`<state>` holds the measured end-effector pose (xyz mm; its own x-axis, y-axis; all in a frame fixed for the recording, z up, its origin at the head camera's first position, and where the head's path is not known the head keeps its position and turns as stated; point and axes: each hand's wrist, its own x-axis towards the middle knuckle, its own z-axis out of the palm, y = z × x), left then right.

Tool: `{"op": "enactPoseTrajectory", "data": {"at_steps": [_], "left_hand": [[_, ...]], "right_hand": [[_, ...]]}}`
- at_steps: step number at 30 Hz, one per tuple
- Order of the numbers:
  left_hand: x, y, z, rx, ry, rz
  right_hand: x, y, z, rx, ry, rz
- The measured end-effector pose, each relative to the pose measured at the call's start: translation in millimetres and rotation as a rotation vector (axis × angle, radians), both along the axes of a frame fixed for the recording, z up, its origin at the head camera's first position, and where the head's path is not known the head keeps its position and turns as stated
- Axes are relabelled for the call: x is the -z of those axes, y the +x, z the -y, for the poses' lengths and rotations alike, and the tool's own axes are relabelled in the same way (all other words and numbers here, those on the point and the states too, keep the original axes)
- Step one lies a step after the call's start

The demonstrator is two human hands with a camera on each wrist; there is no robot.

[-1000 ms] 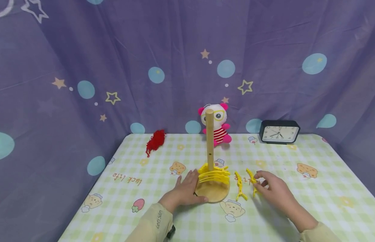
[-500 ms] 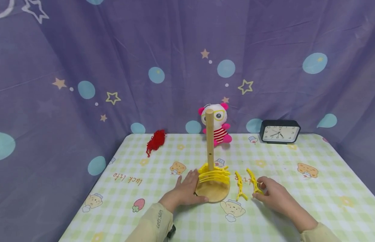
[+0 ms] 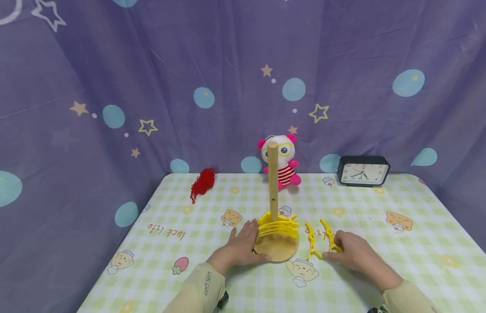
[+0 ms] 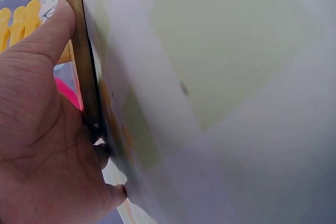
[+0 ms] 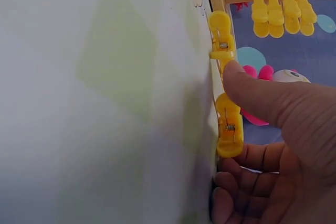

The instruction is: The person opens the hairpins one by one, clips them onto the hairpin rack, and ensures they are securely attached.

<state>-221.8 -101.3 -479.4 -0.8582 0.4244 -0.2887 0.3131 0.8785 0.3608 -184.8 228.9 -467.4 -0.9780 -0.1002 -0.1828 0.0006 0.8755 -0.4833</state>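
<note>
In the head view my left hand (image 3: 240,248) rests against the left edge of a round wooden base (image 3: 276,250), fingers extended and thumb on the front rim. An upright wooden post (image 3: 273,182) rises from this base, with several yellow clips (image 3: 278,228) clustered about its foot. Two more long yellow clips lie on the table to the right, a left one (image 3: 311,240) and a right one (image 3: 328,234). My right hand (image 3: 356,252) is at the near end of the right clip. In the right wrist view its spring handles (image 5: 230,127) sit between my spread thumb and fingers; contact is unclear.
Behind the post sits a panda plush (image 3: 286,174) in a striped outfit. A red yarn bundle (image 3: 203,182) lies at the back left, and a black-framed clock (image 3: 363,171) stands at the back right. A checked cloth (image 3: 180,278) covers the table.
My right hand has shifted slightly toward me around the right clip's near end, its thumb moving left between the two loose clips. My left hand and the stand have kept their place.
</note>
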Motion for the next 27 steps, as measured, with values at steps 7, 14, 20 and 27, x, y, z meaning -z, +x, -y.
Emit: {"op": "enactPoseTrajectory", "data": {"at_steps": [7, 14, 20, 27], "left_hand": [[1.5, 0.0, -0.1, -0.006, -0.003, -0.003], [3.7, -1.1, 0.4, 0.000, -0.012, -0.007], [0.6, 0.1, -0.8, 0.000, -0.002, -0.002], [-6.9, 4.4, -1.4, 0.003, 0.000, 0.001]], "right_hand": [[3.4, -1.6, -0.1, -0.027, 0.007, -0.041], [3.2, 1.6, 0.1, -0.017, 0.012, -0.058], [2.7, 6.1, -3.2, -0.011, 0.038, -0.129], [-4.2, 10.1, -8.7, 0.032, -0.013, -0.237]]}}
